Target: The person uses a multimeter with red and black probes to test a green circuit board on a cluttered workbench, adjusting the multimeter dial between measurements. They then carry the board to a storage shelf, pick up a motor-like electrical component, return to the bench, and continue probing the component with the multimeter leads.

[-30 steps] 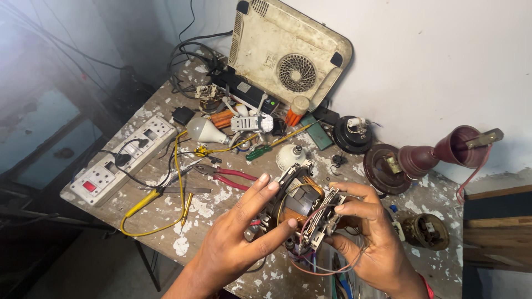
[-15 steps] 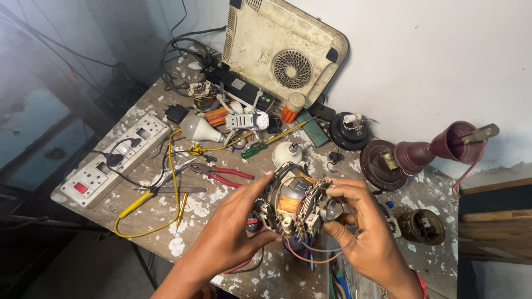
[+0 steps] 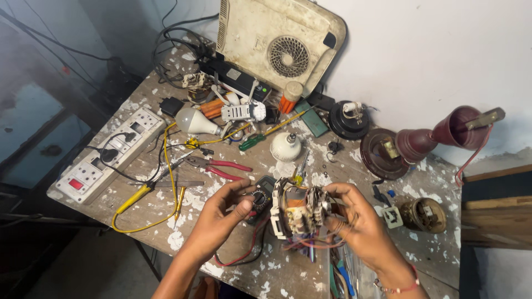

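Head view: right hand [image 3: 360, 221] grips wired assembly [image 3: 299, 213]; left hand [image 3: 224, 213] on multimeter [image 3: 260, 199].

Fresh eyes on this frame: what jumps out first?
The wired motor part at bottom centre, held in the right hand, while the left hand touches the dial of a black meter. Behind, a grimy cream appliance with a round fan grille leans on the white wall above the paint-flecked, cluttered bench.

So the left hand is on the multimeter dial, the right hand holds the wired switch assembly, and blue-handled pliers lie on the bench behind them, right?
Not quite: in the head view the pliers have red handles. The left hand is on the multimeter dial and the right hand holds the wired switch assembly.
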A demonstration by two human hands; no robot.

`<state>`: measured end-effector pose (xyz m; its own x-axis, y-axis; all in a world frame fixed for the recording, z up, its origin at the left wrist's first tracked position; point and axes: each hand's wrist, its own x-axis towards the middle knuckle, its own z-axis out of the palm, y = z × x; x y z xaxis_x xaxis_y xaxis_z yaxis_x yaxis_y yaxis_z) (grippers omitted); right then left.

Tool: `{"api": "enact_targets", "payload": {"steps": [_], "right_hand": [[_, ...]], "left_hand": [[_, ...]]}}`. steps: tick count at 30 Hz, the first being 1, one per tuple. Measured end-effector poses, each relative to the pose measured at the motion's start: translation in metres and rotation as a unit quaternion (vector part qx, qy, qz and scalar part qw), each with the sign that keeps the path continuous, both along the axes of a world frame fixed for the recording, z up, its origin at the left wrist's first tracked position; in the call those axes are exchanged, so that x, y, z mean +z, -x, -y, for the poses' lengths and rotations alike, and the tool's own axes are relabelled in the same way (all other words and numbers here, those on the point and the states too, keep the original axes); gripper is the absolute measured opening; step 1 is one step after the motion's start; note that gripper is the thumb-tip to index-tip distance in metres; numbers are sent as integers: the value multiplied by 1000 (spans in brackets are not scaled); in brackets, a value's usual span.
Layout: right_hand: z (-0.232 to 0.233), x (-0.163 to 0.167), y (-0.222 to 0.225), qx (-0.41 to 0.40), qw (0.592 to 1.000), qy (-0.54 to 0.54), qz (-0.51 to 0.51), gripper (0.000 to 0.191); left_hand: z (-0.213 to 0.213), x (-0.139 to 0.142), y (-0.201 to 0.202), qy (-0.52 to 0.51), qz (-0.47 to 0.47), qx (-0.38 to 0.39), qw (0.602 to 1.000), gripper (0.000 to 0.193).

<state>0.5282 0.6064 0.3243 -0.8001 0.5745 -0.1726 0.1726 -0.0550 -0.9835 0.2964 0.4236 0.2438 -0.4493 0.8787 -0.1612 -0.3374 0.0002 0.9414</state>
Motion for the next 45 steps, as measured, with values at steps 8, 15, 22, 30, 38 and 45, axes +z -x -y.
{"api": "enact_targets", "payload": {"steps": [8,15,22,30,38,45], "right_hand": [[-3,-38,-3,-35,976,215,-21,49],[7,-62,-6,-89,950,294,-53,53],[9,-67,-33,-146,940,302,-56,50],[7,-65,-67,-146,967,210,-12,48],[5,-65,-82,-162,967,199,-2,51],[-4,-58,-89,-148,971,184,25,52]], "left_hand": [[-19,-15,-16,32,19,-40,998,68],[-33,-17,-20,62,25,-26,997,61],[-39,-53,-30,221,-374,78,897,58],[-45,-82,-59,308,-545,-30,779,99],[-50,-42,-88,408,-583,-202,673,144],[-45,-73,-102,320,-647,-48,691,87]]}}
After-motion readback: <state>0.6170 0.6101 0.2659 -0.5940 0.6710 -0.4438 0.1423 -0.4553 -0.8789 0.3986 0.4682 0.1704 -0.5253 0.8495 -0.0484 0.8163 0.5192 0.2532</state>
